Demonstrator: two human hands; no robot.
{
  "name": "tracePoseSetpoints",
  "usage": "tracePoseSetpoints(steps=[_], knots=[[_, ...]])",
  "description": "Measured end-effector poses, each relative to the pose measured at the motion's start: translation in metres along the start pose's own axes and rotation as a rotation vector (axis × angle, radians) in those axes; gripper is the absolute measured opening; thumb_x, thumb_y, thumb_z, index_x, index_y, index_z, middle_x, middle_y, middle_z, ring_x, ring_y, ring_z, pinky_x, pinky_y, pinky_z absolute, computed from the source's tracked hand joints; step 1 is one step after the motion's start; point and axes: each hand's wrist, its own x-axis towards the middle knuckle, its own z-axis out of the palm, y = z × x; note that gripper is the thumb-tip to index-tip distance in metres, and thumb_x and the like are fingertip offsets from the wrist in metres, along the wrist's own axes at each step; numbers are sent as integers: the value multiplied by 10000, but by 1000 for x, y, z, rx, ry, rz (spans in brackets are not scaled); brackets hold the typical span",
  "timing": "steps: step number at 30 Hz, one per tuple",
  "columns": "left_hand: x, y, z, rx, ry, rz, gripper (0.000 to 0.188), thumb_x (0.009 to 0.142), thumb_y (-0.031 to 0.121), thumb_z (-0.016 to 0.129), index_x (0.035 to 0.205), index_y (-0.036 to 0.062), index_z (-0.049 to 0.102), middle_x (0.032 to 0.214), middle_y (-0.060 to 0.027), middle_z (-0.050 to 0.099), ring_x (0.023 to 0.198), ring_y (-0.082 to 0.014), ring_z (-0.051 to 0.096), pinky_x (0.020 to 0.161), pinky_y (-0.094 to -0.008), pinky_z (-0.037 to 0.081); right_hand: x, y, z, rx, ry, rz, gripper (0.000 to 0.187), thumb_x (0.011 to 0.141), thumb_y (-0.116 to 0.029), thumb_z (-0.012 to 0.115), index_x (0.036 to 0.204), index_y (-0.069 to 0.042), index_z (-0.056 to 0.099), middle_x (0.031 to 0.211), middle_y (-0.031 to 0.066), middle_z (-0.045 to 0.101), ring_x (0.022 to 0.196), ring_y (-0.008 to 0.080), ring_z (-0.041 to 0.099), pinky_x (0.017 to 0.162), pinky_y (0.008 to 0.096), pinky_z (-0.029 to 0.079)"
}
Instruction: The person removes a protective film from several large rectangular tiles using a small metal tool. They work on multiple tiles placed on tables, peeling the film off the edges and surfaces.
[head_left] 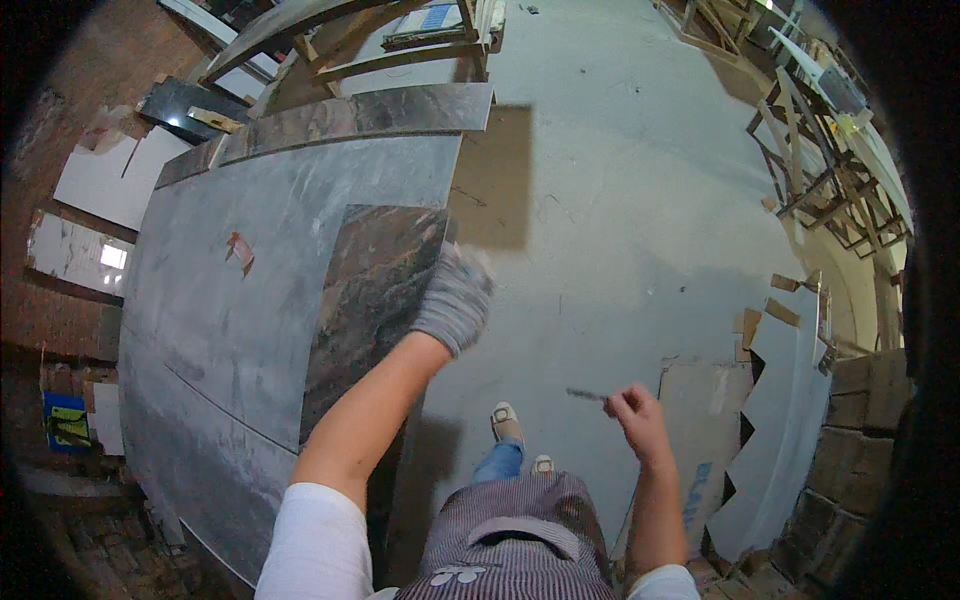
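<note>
A dark brown, veined stone slab [375, 275] lies along the right edge of a large grey worktable [240, 300]. My left hand [457, 300], in a grey knitted glove, is at the slab's right edge near its far corner. Its fingers are blurred and partly hidden, so their grip does not show. My bare right hand [640, 420] is held out over the floor, away from the table. Its thumb and fingers pinch a thin, dark, narrow strip [584, 394] that points left. I cannot make out what kind of piece it is.
A long veined stone strip [360, 112] runs along the table's far edge. A reddish-brown scrap [240, 252] lies on the tabletop. Wooden frames [825, 160] stand at the far right. Flattened cardboard [700, 420] lies on the floor to my right. White panels [108, 180] are beyond the table's left side.
</note>
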Motion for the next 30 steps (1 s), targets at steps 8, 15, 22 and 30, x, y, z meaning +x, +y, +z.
tracePoseSetpoints(steps=[8, 15, 22, 30], knots=[[-46, -5, -6, -1051, 199, -66, 406, 870, 204, 675, 1244, 52, 628, 1172, -151, 648, 1076, -254, 632, 967, -363, 486, 83, -80, 57, -208, 323, -465, 117, 898, -118, 688, 880, -21, 626, 848, 52, 588, 799, 141, 578, 711, 299, 480], [-35, -35, -47, -1481, 84, -248, 389, 879, 175, 727, 1234, 39, 642, 1110, -73, 692, 950, -138, 628, 873, -314, 511, 106, -107, 109, 280, -22, -396, 55, 956, -90, 644, 948, -44, 615, 870, -39, 558, 769, 38, 485, 685, 199, 413], [-35, -55, -51, -1114, 307, -286, 137, 900, 160, 694, 950, 32, 693, 844, -73, 668, 777, -176, 635, 729, -307, 507, 137, -120, 150, 226, -184, -268, 87, 931, -121, 673, 911, -42, 640, 863, -27, 571, 765, 58, 496, 667, 228, 420], [8, -95, -59, -512, 350, -121, 93, 872, 99, 641, 923, 24, 664, 863, -187, 637, 806, -382, 617, 719, -432, 502, 179, -132, 220, 410, 41, -442, 104, 881, -104, 687, 952, -28, 682, 909, 80, 611, 812, 174, 609, 743, 300, 505]])
